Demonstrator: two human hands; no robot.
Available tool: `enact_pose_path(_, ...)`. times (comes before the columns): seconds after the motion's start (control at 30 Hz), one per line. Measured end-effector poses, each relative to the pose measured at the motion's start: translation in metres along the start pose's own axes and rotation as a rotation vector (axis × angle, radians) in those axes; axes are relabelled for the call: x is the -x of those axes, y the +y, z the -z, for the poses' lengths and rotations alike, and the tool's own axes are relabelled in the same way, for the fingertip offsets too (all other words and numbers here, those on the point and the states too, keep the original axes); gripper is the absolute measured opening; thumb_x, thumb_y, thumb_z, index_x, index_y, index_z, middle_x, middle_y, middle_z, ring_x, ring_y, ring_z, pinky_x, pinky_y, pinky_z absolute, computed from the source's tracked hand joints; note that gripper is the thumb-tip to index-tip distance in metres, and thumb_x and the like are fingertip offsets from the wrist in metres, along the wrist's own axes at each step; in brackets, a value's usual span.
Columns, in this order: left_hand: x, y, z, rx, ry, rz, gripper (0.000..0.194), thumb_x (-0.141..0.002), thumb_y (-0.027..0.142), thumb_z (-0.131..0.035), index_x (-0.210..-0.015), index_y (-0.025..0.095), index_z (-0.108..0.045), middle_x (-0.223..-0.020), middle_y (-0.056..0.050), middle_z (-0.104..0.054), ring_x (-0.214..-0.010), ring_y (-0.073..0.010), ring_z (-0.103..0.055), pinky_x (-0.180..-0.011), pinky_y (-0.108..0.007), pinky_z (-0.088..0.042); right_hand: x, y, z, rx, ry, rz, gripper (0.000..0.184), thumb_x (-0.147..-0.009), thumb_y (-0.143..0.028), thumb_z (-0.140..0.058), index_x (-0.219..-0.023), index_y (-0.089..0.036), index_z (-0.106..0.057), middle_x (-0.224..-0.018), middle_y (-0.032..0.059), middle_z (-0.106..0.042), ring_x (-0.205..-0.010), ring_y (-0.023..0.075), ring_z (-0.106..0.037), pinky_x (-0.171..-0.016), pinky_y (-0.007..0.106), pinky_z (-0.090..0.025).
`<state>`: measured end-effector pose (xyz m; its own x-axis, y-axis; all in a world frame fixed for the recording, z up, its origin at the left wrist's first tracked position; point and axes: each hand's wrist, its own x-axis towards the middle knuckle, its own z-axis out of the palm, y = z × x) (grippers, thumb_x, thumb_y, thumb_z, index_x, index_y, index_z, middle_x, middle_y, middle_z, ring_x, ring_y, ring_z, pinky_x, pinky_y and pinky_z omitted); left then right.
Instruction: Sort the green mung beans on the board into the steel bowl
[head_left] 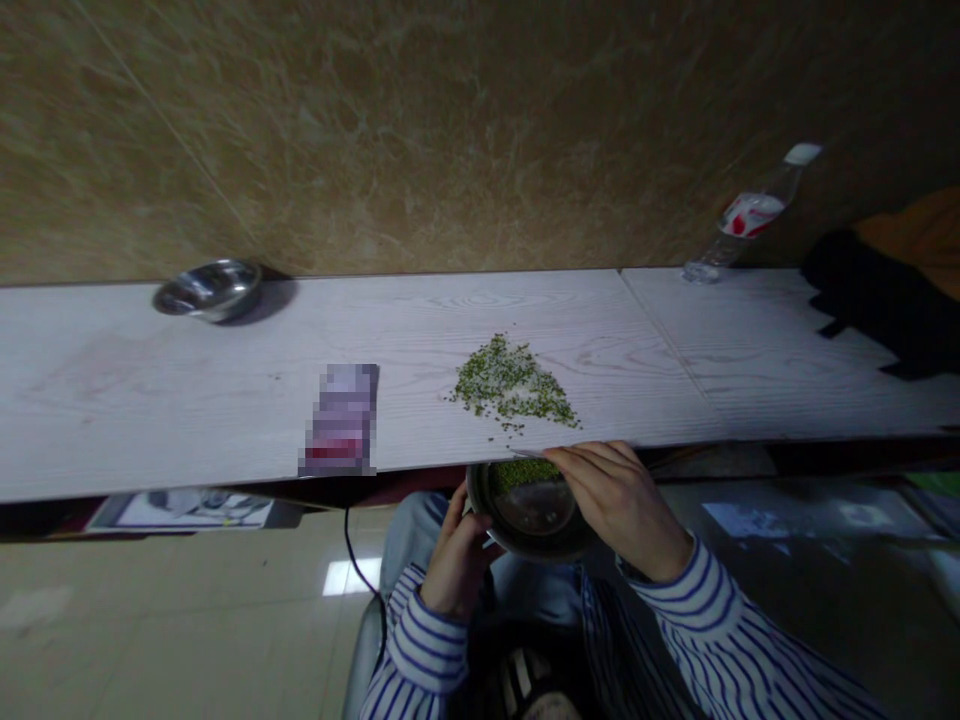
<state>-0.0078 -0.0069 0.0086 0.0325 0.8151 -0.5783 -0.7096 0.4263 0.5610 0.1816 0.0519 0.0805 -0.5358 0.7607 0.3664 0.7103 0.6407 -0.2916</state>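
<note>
Pixelated slab (341,425) (unreadable), dark bundle (885,290) cropped, sliver (528,454) at right fingers (589,468) unclear

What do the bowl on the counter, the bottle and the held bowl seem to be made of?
Bowl on the counter: shiny polished metal, likely stainless steel, judging by its bright reflections.
Bottle: probably clear, glossy plastic, since the background shows through it.
Held bowl: perhaps metal too, with a smooth grey look, but the dim light leaves it open.

White table (405,320) with green granules (480,385), metal bowl (214,292), bottle (752,215)
</note>
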Motion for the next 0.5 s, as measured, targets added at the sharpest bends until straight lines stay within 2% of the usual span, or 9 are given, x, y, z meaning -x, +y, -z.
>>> enact_pose_path(0.23,0.000,0.001,0.001,0.003,0.004,0.001,0.057,-0.066,0.016,-0.063,-0.122,0.028,-0.056,-0.103,-0.004,-0.066,-0.085,-0.0204,-0.060,-0.076,-0.035,-0.048,-0.010,0.000,-0.006,0.052,0.046,-0.032,0.031,-0.091,-0.011,-0.049,-0.117,-0.020,-0.062,-0.102,0.0051,-0.072,-0.094,0.0177,-0.064,-0.081,0.034,-0.043)
enact_pose_path(0.5,0.001,0.005,0.006,-0.014,0.040,-0.014,0.063,-0.066,0.017,-0.064,-0.127,0.029,-0.053,-0.106,-0.006,-0.067,-0.085,-0.0216,-0.061,-0.071,-0.033,-0.049,-0.016,-0.008,-0.013,0.030,0.010,-0.007,0.030,-0.092,-0.010,-0.047,-0.116,-0.020,-0.062,-0.103,0.0052,-0.072,-0.096,0.0175,-0.063,-0.082,0.034,-0.042)
